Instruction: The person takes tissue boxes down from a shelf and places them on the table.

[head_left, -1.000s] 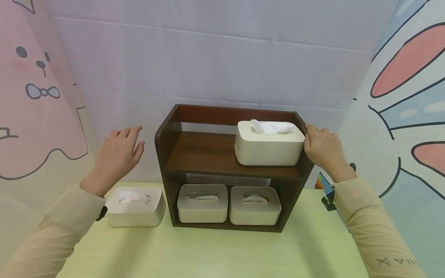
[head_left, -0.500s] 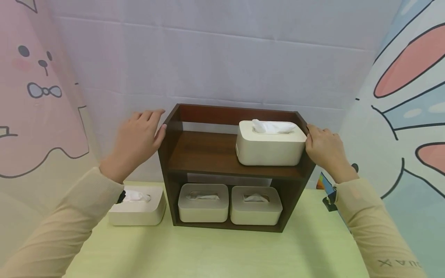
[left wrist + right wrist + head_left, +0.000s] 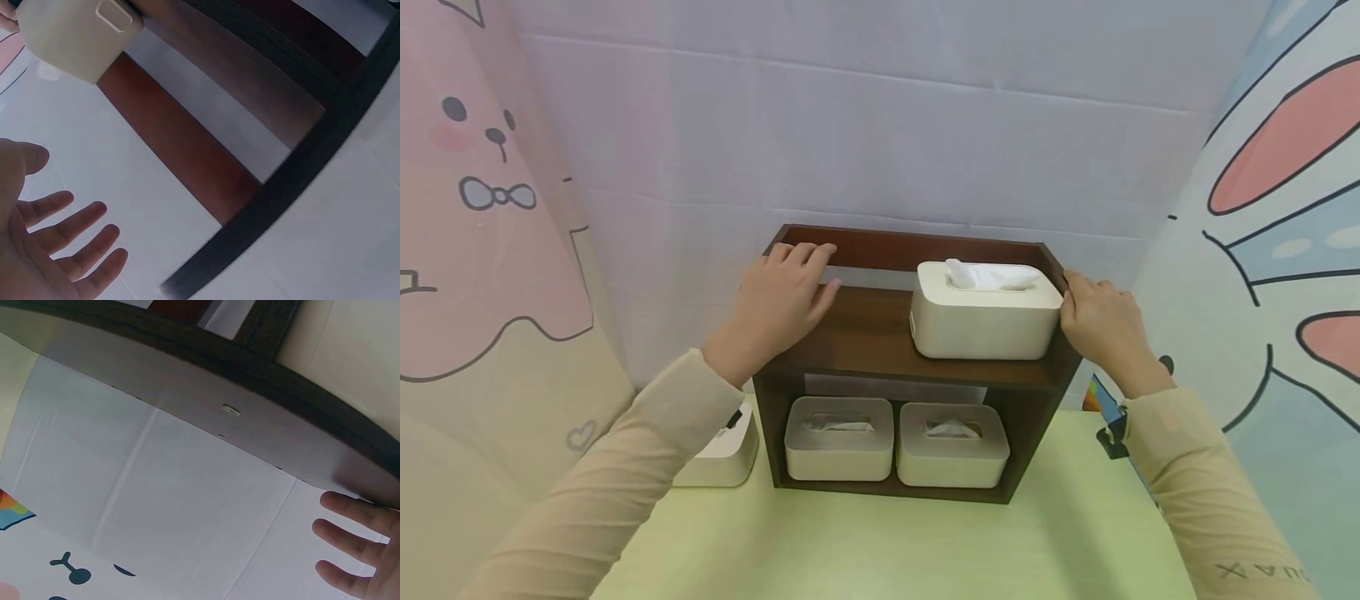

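Note:
My left hand hovers in front of the upper left of a dark brown two-tier shelf, fingers spread and holding nothing. In the left wrist view that hand has its palm and loosely extended fingers showing. At the shelf's right side panel, my right hand rests at the upper edge, next to a cream tissue box on the upper tier. Three of its fingers stretch straight along the panel's outer side; the thumb is hidden in the right wrist view.
Two more tissue boxes sit side by side on the lower tier. Left of the shelf, another tissue box stands on the pale green table, partly behind my left sleeve. A white curtain hangs behind.
My left hand has moved right, from beside the shelf to in front of its upper left part. The right hand has stayed at the side panel; the tissue boxes have not moved.

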`<state>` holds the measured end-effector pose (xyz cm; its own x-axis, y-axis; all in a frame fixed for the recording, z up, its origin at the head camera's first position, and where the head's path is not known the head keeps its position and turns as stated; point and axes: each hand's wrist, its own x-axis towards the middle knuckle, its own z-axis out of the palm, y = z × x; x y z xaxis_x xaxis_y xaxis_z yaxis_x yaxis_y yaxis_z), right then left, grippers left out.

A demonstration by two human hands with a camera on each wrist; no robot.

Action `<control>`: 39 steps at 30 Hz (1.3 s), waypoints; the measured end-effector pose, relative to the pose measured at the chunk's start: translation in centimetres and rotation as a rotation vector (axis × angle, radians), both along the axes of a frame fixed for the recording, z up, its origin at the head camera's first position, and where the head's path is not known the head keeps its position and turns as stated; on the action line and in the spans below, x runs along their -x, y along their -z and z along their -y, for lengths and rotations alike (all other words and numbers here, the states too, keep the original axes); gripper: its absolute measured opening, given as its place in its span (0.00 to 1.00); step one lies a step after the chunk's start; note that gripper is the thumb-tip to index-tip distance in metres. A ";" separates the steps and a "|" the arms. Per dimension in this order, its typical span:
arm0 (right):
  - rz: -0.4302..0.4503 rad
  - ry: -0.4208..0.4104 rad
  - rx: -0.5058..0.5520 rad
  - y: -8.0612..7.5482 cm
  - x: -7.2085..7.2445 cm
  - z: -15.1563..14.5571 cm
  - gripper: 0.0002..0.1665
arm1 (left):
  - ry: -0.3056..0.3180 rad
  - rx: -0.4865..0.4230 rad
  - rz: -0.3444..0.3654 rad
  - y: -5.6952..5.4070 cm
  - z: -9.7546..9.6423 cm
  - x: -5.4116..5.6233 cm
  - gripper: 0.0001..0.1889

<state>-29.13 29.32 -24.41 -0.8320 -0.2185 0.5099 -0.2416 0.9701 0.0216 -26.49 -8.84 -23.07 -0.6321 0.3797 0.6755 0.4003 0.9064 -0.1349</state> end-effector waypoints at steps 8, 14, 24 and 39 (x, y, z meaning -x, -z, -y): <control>0.006 0.005 0.006 0.0 -0.2 0.0 0.25 | 0.049 0.027 0.083 0.9 -2.9 0.4 0.27; 0.018 0.012 0.007 0.0 -0.1 0.1 0.26 | 0.068 0.054 0.144 1.8 -4.6 0.8 0.31; 0.010 0.009 0.013 0.1 0.0 0.1 0.25 | 0.149 0.066 0.136 2.3 -7.5 1.6 0.34; 0.025 0.015 0.025 0.1 0.1 -0.3 0.25 | 0.059 0.123 0.323 1.5 -11.0 3.4 0.42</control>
<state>-29.21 29.57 -24.49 -0.8476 -0.1930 0.4942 -0.2270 0.9738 -0.0090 -29.86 2.20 -24.53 -0.7803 0.4880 0.3912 0.4911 0.8653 -0.0998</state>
